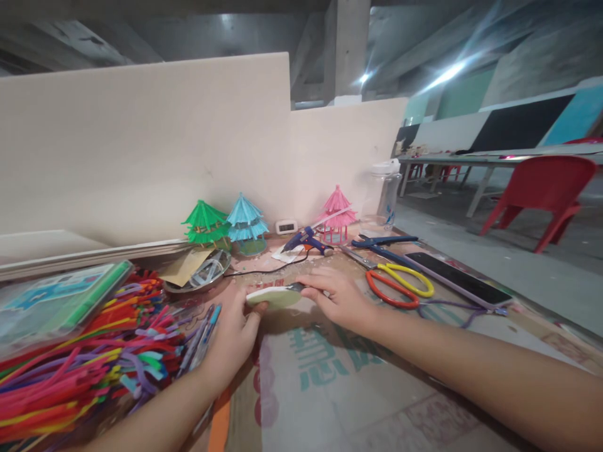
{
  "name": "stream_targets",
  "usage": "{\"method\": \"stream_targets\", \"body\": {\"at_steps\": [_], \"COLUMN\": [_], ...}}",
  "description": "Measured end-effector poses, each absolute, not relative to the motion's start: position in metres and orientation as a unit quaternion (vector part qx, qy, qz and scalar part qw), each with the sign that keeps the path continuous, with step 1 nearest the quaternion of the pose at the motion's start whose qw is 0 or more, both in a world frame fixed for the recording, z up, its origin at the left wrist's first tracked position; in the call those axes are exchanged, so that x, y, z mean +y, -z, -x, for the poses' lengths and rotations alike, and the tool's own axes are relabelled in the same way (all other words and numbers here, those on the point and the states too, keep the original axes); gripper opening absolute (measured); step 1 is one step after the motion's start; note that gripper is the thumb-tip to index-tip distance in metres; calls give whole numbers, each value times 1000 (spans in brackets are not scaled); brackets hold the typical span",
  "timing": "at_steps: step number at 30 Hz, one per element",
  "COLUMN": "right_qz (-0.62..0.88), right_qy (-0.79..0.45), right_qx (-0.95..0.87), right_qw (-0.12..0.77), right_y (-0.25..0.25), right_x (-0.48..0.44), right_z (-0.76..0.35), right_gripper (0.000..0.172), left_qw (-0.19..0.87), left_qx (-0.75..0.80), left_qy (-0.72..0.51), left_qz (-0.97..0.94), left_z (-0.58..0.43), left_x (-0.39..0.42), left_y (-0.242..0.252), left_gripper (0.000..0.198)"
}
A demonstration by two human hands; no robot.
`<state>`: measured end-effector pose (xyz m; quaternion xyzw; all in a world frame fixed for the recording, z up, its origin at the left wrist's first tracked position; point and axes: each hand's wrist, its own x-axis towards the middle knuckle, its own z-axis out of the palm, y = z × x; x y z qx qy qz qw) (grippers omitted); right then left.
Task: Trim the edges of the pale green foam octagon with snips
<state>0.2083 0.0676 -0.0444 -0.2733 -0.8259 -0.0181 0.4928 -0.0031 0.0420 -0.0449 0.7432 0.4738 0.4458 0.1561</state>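
Note:
A flat, round, pale green disc with a white edge is pinched in my left hand, thumb against its near face. My right hand is closed at the disc's right end, its fingertips around a small dark piece that meets the rim. Most of that piece is hidden by the fingers, so its kind is unclear. Both hands are raised over printed cardboard. Just beyond them lies a blue glue gun with its cord. Several pens rest beside my left hand.
Green, blue and pink paper pagodas stand along the board. Colourful pipe cleaners and a plastic case fill the left. At right are scissors, blue pliers, a phone and a bottle.

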Motion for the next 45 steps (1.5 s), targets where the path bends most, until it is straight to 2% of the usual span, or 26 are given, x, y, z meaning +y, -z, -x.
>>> {"method": "stream_targets", "body": {"at_steps": [20, 29, 37, 45], "right_qz": [272, 263, 266, 279], "right_qy": [18, 12, 10, 6], "right_qx": [-813, -827, -830, -815], "right_qw": [514, 497, 490, 508], "right_y": [46, 44, 43, 46], "right_x": [70, 65, 64, 68], "right_z": [-209, -208, -207, -207], "right_gripper": [26, 31, 32, 31], "left_qw": [149, 158, 148, 166], "left_qx": [480, 475, 484, 476], "left_qy": [-442, -433, -432, -444], "left_qz": [-743, -750, -746, -741], "left_z": [4, 4, 3, 5], "left_x": [44, 41, 40, 45], "left_y": [46, 46, 46, 47], "left_gripper": [17, 18, 12, 19]}}
